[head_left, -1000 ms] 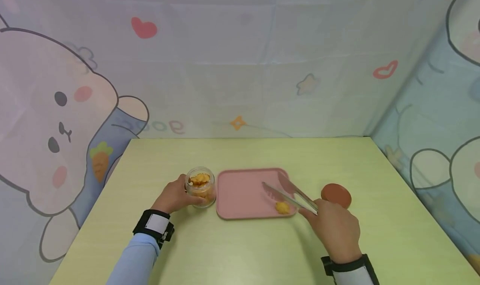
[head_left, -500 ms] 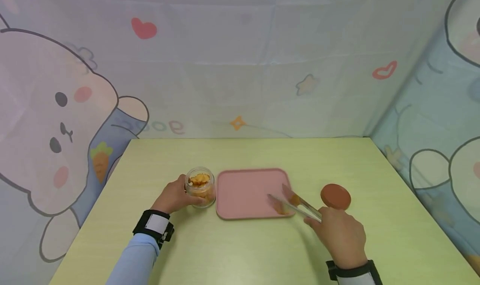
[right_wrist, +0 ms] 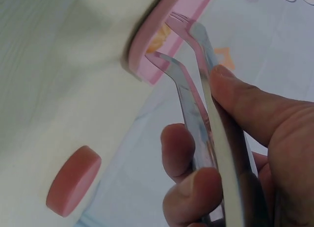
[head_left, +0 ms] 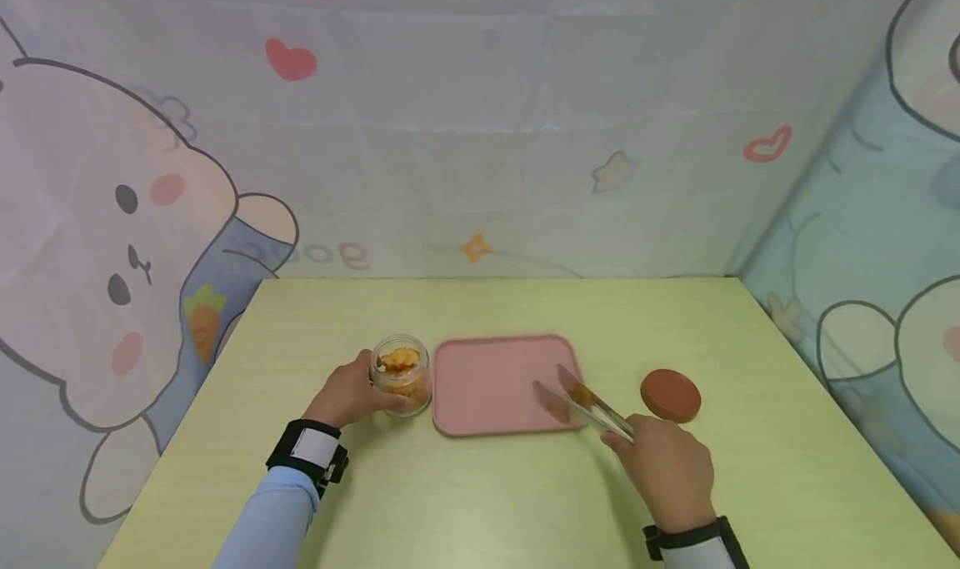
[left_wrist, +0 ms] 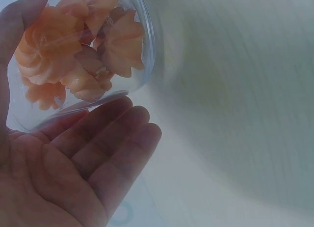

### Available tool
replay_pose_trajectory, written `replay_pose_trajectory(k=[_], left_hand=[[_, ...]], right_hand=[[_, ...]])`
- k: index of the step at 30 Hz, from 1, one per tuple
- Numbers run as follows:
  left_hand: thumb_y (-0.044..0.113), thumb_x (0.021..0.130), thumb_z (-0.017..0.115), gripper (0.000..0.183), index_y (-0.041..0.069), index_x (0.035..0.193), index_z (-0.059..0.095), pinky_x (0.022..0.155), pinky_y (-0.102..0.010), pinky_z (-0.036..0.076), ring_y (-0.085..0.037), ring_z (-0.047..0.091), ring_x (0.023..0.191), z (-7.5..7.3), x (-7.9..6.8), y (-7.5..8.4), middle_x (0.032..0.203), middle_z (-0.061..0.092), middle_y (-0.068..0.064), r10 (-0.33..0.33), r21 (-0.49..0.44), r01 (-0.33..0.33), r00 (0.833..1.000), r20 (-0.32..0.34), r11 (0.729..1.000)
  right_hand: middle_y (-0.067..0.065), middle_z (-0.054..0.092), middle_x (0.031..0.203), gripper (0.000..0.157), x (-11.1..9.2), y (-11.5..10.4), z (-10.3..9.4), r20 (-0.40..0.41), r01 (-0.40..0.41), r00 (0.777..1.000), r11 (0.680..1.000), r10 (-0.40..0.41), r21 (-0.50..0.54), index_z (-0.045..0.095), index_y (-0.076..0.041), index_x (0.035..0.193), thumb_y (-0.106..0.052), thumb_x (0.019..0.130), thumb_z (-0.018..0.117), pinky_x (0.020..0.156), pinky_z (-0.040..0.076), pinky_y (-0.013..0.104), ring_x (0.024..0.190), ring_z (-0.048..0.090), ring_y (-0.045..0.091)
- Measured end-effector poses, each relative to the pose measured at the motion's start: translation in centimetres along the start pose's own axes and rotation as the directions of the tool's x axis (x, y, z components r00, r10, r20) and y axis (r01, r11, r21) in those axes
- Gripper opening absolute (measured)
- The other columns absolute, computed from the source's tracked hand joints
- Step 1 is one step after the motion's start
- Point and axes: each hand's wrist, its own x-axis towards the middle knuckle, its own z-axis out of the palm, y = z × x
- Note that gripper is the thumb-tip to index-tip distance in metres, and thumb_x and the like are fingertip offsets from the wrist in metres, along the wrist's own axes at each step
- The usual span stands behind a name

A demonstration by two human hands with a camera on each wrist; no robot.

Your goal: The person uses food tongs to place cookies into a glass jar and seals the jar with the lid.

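My left hand (head_left: pixel 348 394) holds a clear glass jar (head_left: pixel 416 394) upright on the table, thumb on one side and fingers on the other. Inside the open jar are several swirled golden cookies (left_wrist: pixel 49 45). In my right hand (head_left: pixel 667 465) I grip metal tongs (head_left: pixel 615 419), their tips over the right end of a pink tray (head_left: pixel 487 386). A yellow cookie (right_wrist: pixel 159 41) lies at the tong tips in the right wrist view. Whether the tips squeeze it I cannot tell; the tongs mostly hide it in the head view.
A round reddish-brown lid (head_left: pixel 671 395) lies right of the tray, just beyond my right hand. The pale yellow table (head_left: pixel 480 502) ends at the back against a printed cartoon curtain (head_left: pixel 465 136). The jar stands close beside the tray's left edge.
The tongs shifted right and toward me, then slightly back left, and their tips came over the cookie that lay uncovered on the tray. My left hand and the jar stay put.
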Motion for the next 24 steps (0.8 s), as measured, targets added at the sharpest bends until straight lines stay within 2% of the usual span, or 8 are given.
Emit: replay_pose_trajectory(k=[5, 19, 24], left_hand=[[0.051, 0.060, 0.083, 0.087, -0.002, 0.119, 0.047, 0.074, -0.040, 0.050, -0.025, 0.057, 0.087, 0.1, 0.0, -0.1, 0.109, 0.064, -0.018, 0.007, -0.003, -0.007, 1.000, 0.002, 1.000], [0.048, 0.061, 0.084, 0.081, -0.001, 0.115, 0.049, 0.072, -0.039, 0.049, -0.025, 0.057, 0.085, -0.1, -0.2, 0.1, 0.106, 0.065, -0.017, 0.013, 0.011, -0.013, 1.000, -0.004, 1.000], [0.047, 0.061, 0.084, 0.080, -0.001, 0.115, 0.049, 0.071, -0.039, 0.049, -0.025, 0.057, 0.085, -0.1, -0.3, 0.2, 0.106, 0.065, -0.017, 0.009, 0.009, -0.009, 1.000, -0.006, 1.000]], right_hand=[[0.002, 0.050, 0.051, 0.032, 0.3, 0.1, 0.7, -0.045, 0.017, 0.999, 1.000, -0.017, 0.005, 0.066, -0.008, 0.074, -0.039, 0.077, 0.075, 0.034, 0.031, 0.034, 0.043, 0.045, 0.019], [0.000, 0.046, 0.048, 0.031, 0.9, -0.1, 1.3, -0.045, 0.025, 0.999, 0.999, -0.023, 0.035, 0.065, -0.012, 0.072, -0.041, 0.078, 0.073, 0.033, 0.028, 0.031, 0.042, 0.042, 0.016], [0.000, 0.044, 0.048, 0.032, 1.1, -0.4, 1.3, -0.073, 0.034, 0.997, 0.998, -0.031, 0.045, 0.063, -0.012, 0.069, -0.041, 0.078, 0.074, 0.033, 0.026, 0.031, 0.042, 0.042, 0.016]])
